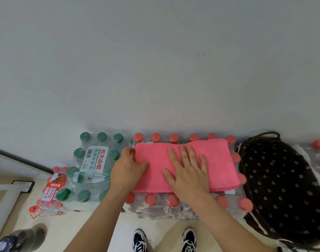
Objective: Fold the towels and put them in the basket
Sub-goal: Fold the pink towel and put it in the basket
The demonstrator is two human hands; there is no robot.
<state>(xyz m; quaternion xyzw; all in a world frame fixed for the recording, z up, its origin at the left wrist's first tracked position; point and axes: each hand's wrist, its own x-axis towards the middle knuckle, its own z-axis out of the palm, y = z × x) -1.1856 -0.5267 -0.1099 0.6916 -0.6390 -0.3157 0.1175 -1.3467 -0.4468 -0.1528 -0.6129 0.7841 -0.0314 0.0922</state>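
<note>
The folded pink towel lies on red-capped bottles at lower centre, just left of the basket. The right hand presses it, fingers spread; the left hand pinches its left edge.

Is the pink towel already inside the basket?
No, the pink towel lies on the pack of red-capped bottles, beside the basket, with the right hand flat on it.

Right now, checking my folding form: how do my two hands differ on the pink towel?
The left hand grips the left edge of the pink towel, fingers curled; the right hand lies flat, fingers spread. The left hand is at the edge, the right hand mid-towel. Both touch it.
</note>
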